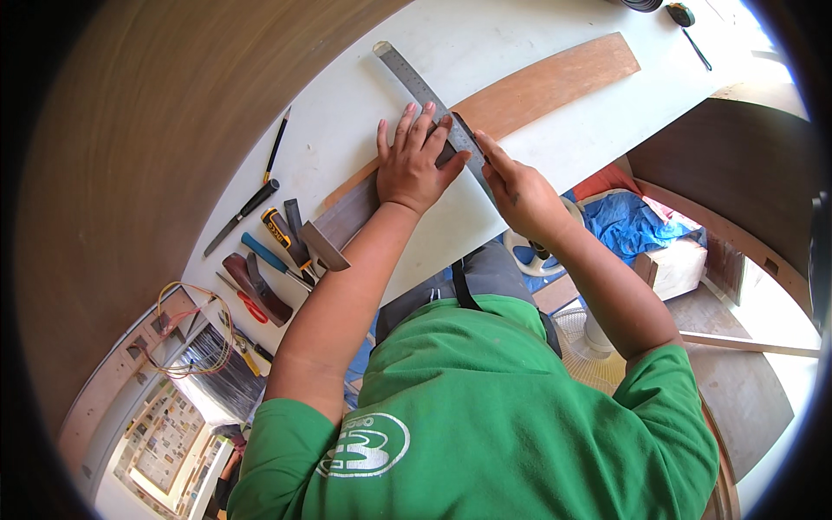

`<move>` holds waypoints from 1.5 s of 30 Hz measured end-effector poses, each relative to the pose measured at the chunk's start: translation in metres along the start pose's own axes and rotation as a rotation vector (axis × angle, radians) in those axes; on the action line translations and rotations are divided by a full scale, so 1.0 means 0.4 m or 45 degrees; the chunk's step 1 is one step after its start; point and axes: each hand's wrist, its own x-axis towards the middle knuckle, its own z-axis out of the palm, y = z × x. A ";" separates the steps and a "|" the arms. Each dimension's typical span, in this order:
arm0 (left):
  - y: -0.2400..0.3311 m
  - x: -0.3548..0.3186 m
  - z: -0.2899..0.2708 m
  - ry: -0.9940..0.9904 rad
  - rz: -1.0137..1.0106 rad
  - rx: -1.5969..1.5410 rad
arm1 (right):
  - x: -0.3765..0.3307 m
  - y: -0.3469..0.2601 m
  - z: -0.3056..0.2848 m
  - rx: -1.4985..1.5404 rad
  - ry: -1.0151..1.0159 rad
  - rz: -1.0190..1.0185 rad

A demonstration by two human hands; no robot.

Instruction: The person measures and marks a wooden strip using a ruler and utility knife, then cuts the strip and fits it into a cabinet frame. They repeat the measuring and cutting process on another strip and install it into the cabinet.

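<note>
Lying slantwise across a reddish-brown wooden strip [563, 82] on a white tabletop [334, 130]: one steel ruler [407, 71], far end projecting well past the strip's far edge, near end toward the body. Pressed down at mid-length by the left hand [412, 166]: palm down, fingers fanned apart, thumb stretched out to the right. At the ruler's right edge: right hand [524, 198], index finger extended along it, other fingers curled beneath; grip hidden, impossible to tell whether pinching anything. Beside the left wrist, running toward the lower left: one grey-brown wooden piece [348, 212] with a crosswise end. Farther left, loosely grouped: dark pencil [276, 152], black-handled knife [253, 202], orange-and-black handle [276, 227], blue-handled tool [264, 251], dark wooden tool [270, 293], red-handled tool [251, 307]. At the far right: small dark-cased item [680, 14]. Below table level, right: crumpled blue sheeting [620, 221].
</note>
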 end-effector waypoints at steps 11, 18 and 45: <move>0.000 0.000 -0.003 -0.019 -0.001 0.002 | 0.002 0.006 -0.004 -0.032 -0.022 -0.010; 0.000 0.000 -0.005 -0.002 0.014 0.013 | 0.006 0.003 -0.011 -0.012 0.008 -0.018; 0.002 0.002 -0.005 0.015 0.017 0.018 | 0.009 -0.012 -0.016 -0.022 -0.050 0.039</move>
